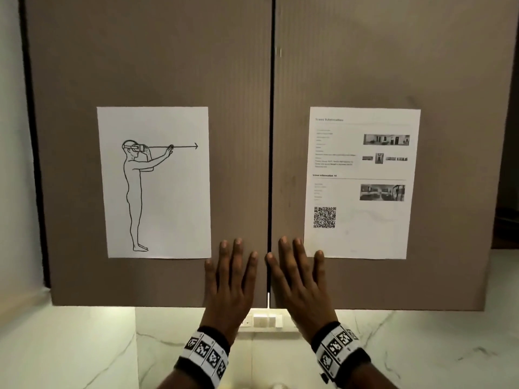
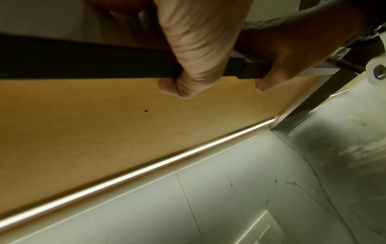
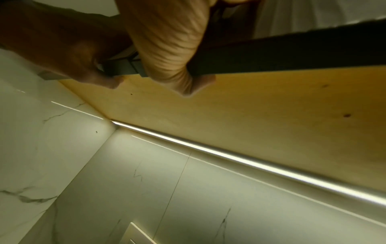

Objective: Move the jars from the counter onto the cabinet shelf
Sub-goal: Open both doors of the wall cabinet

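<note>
The wall cabinet is closed, its two grey-brown doors (image 1: 154, 66) (image 1: 393, 66) meeting at a dark centre gap. My left hand (image 1: 230, 276) lies flat on the left door's lower corner, fingers straight and spread. My right hand (image 1: 297, 276) lies flat the same way on the right door, its little finger over a taped sheet. In the left wrist view the left hand (image 2: 194, 49) reaches its thumb under the door's bottom edge. The right wrist view shows the right hand (image 3: 167, 41) doing the same. No jar shows plainly in any view.
A drawing of a standing figure (image 1: 157, 181) is taped to the left door, a printed sheet with a QR code (image 1: 362, 181) to the right door. Below are a white marble wall (image 1: 70, 346), a socket strip (image 1: 264, 321) and a light strip (image 2: 146, 168) under the cabinet's wooden underside (image 2: 83, 123).
</note>
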`<state>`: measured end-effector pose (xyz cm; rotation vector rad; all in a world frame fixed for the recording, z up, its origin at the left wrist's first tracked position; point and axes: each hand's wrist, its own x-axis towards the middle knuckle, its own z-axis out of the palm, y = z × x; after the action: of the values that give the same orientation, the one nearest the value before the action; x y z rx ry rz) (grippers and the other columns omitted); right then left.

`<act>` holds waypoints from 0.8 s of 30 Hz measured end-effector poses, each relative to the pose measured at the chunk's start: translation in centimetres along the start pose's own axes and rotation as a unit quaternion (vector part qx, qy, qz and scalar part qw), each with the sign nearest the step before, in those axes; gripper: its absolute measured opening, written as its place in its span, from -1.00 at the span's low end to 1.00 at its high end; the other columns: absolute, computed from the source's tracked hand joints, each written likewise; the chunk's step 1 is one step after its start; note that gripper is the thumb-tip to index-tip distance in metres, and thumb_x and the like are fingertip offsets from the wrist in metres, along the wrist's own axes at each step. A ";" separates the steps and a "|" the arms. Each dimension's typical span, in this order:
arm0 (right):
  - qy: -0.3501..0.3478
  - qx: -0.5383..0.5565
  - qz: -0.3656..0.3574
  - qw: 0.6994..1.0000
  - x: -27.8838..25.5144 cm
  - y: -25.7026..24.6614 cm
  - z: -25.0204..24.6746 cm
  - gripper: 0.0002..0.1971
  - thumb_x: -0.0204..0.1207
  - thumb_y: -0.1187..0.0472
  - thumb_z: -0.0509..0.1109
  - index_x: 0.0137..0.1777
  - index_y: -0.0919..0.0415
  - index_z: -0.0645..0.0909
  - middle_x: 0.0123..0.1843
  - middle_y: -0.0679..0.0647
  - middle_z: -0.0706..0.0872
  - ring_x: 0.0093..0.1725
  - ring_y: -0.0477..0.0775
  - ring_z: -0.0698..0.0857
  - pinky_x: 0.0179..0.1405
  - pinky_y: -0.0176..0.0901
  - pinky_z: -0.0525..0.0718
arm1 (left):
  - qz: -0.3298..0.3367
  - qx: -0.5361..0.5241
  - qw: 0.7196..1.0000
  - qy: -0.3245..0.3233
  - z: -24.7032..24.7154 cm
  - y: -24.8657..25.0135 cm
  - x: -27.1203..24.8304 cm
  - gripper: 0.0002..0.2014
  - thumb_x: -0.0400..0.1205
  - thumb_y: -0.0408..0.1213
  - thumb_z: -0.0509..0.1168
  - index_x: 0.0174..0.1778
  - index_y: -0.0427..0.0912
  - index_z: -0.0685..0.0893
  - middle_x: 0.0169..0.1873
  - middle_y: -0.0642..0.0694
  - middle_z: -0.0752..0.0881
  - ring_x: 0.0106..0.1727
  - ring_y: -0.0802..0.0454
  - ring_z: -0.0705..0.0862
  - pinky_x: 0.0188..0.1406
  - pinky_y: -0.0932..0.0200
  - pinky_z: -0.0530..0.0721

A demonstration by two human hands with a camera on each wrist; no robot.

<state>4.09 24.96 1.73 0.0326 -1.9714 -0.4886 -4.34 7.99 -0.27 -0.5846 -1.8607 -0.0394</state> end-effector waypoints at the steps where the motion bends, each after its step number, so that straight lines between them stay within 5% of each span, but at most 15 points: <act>1: 0.011 0.008 0.002 1.000 -0.2 0.1 0.4 -0.54 0.85 0.20 0.11 0.73 0.12 0.34 0.77 0.34 0.27 0.73 0.46 0.28 0.50 0.65 0.40 | -0.005 -0.021 1.000 0.010 0.4 0.2 -0.2 -0.45 0.87 -0.38 0.14 0.81 -0.28 0.24 0.75 -0.53 0.25 0.72 -0.63 0.30 0.49 -0.61 0.50; 6: 0.056 0.045 -0.003 0.997 -0.6 -0.1 1.8 -0.53 0.84 0.16 0.18 0.73 0.11 0.36 0.76 0.31 0.30 0.73 0.44 0.30 0.52 0.65 0.39 | -0.012 -0.051 0.998 0.031 0.8 0.6 -0.5 -0.45 0.87 -0.37 0.14 0.81 -0.31 0.21 0.73 -0.54 0.29 0.70 -0.63 0.34 0.47 -0.59 0.53; 12: 0.048 0.074 0.010 0.996 -1.8 -0.3 0.6 -0.47 0.86 0.38 -0.16 0.75 0.10 0.31 0.76 0.31 0.28 0.73 0.43 0.29 0.50 0.66 0.41 | -0.001 -0.035 0.998 0.045 -0.6 0.8 -1.2 -0.53 0.91 -0.46 -0.01 0.79 -0.30 0.23 0.70 -0.54 0.34 0.68 -0.62 0.37 0.48 -0.58 0.55; 17: 0.014 0.089 0.013 0.996 -3.0 -0.7 -2.5 -0.40 0.82 0.43 -0.25 0.80 0.10 0.18 0.81 0.31 0.15 0.77 0.45 0.17 0.55 0.66 0.31 | 0.002 -0.033 0.998 0.050 -3.4 0.1 -2.7 -0.54 0.92 -0.48 -0.07 0.78 -0.29 0.23 0.71 -0.53 0.32 0.70 -0.60 0.33 0.51 -0.56 0.54; 22: 0.032 0.082 0.012 0.996 -5.3 -1.0 -6.7 -0.16 0.55 0.49 0.34 0.81 0.11 0.15 0.82 0.32 0.09 0.79 0.46 0.09 0.59 0.67 0.23 | -0.003 -0.072 0.997 0.027 -7.6 -0.8 -5.1 -0.48 0.89 -0.54 -0.12 0.82 -0.30 0.11 0.74 -0.54 0.24 0.75 -0.61 0.24 0.55 -0.57 0.49; 24: 0.034 0.079 0.017 0.996 -6.1 -1.0 -8.7 -0.06 0.46 0.51 0.44 0.80 0.11 0.13 0.82 0.33 0.08 0.79 0.47 0.09 0.59 0.68 0.22 | -0.001 -0.085 0.996 0.022 -9.4 -1.3 -6.2 -0.45 0.86 -0.59 -0.09 0.82 -0.31 0.10 0.75 -0.54 0.21 0.76 -0.61 0.21 0.56 -0.58 0.48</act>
<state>14.21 22.67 -0.76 0.1138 -1.9370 -0.3049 4.87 1.67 -1.99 -0.6943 -1.8253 -0.2131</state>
